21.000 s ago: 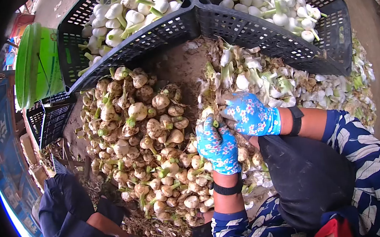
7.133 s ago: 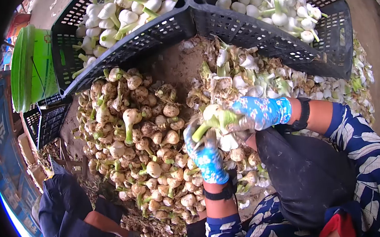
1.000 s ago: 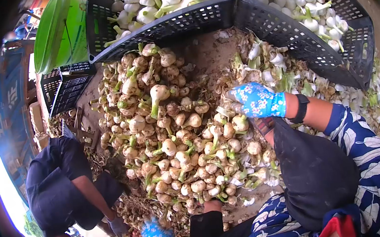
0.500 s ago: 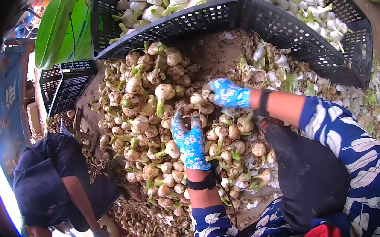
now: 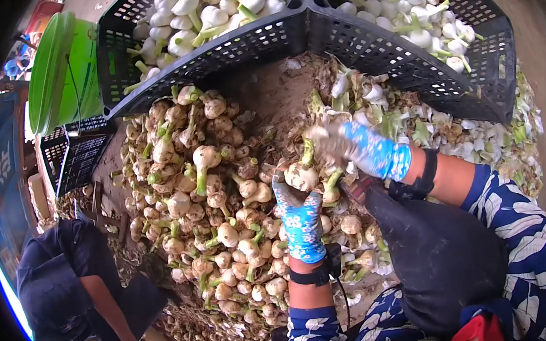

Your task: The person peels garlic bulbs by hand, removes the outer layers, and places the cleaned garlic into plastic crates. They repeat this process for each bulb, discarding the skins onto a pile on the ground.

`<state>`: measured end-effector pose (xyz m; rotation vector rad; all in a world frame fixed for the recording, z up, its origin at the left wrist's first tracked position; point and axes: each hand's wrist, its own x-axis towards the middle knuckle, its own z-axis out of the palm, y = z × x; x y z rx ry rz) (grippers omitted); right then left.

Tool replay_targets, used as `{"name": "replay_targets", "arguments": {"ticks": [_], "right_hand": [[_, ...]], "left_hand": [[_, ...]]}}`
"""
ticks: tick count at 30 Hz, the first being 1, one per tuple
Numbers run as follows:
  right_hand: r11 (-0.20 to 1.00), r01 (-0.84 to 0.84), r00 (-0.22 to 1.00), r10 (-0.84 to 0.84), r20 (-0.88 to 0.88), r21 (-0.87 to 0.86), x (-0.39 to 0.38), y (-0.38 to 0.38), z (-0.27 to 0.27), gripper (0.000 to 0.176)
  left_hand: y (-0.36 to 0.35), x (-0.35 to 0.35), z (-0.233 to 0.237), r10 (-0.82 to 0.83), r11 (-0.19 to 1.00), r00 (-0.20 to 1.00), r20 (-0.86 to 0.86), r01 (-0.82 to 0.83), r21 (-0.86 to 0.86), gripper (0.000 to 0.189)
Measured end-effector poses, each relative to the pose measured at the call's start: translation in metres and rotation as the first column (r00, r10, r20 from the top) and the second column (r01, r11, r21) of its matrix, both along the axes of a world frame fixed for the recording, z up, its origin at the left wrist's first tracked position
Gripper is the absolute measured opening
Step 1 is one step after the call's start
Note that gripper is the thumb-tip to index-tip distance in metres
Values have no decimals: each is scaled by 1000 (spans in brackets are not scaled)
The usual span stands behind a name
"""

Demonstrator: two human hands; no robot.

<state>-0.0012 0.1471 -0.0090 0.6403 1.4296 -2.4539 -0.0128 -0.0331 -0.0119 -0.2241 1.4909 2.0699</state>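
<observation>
My left hand [image 5: 300,217], in a blue flowered glove with soiled fingertips, holds a garlic bulb [image 5: 301,177] with a green stem between thumb and fingers. Just right of it is my right hand [image 5: 367,147], gloved alike, its fingers bent near the stem and smeared by motion. Whether it holds anything is unclear. Unpeeled bulbs form a heap [image 5: 189,199] to the left of my hands. Peeled skins and leaves [image 5: 414,119] lie to the right.
Two black crates hold white bulbs: one at the top [image 5: 207,51], one at the upper right [image 5: 407,56]. A green bucket [image 5: 66,72] stands upper left beside a smaller black crate [image 5: 78,154]. A bent-over person [image 5: 75,278] is at the lower left.
My left hand has moved right and now holds a larger bulb. My right hand has shifted right and down. The view has turned slightly, and the other person's gloved hand is lower.
</observation>
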Motion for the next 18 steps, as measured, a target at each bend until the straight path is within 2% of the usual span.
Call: {"name": "replay_targets", "arguments": {"ticks": [1,2,3,5,6,8,9,10,11,12,13,15,16,17,18], "right_hand": [[948,-129,991,135,-1,291,4,-1,-1,51],[797,-240,964,262,40,554,6,-1,-2,40],[656,-315,935,337,108,686,1,6,8,42],[766,-123,973,217,-74,631,4,6,-13,39],[767,-121,974,214,-73,630,5,10,-13,39],[588,-319,894,447,30,744,7,18,-12,40],[589,-316,896,443,30,744,8,18,-17,40],[578,-107,893,414,-178,809,9,17,-26,36],[560,109,840,391,-377,822,12,16,-32,32],[659,-106,869,425,-252,745,12,23,-22,29],[659,-104,871,422,-252,745,13,27,-27,29],[514,40,674,620,-403,857,15,33,-33,27],[447,208,560,675,-481,870,13,35,-29,26],[445,207,562,675,-478,872,15,36,-26,26],[487,111,634,636,-439,866,16,35,-24,27]], "left_hand": [[5,2,-2,-29,999,999,-19,29,-37,85],[11,4,-2,-114,972,979,-171,75,-223,84],[14,9,0,-105,962,979,-176,55,-267,85],[18,10,-1,-124,980,930,-345,59,-191,75],[19,10,-4,-165,951,910,-379,45,-307,73],[16,12,-10,-181,936,882,-435,18,-353,70],[19,11,-10,-194,921,849,-491,-15,-389,68],[23,11,-4,-130,949,875,-466,-26,-315,65],[25,12,-4,-135,948,876,-462,-21,-316,65],[25,12,-3,-112,957,877,-467,-32,-290,64],[26,11,-3,-88,964,877,-473,-45,-262,64],[25,8,3,-76,974,906,-416,-21,-224,63],[26,7,6,-65,984,922,-382,-4,-177,62],[26,6,8,-53,992,937,-346,9,-129,61],[26,6,13,-22,993,941,-337,-19,-118,62]]}}
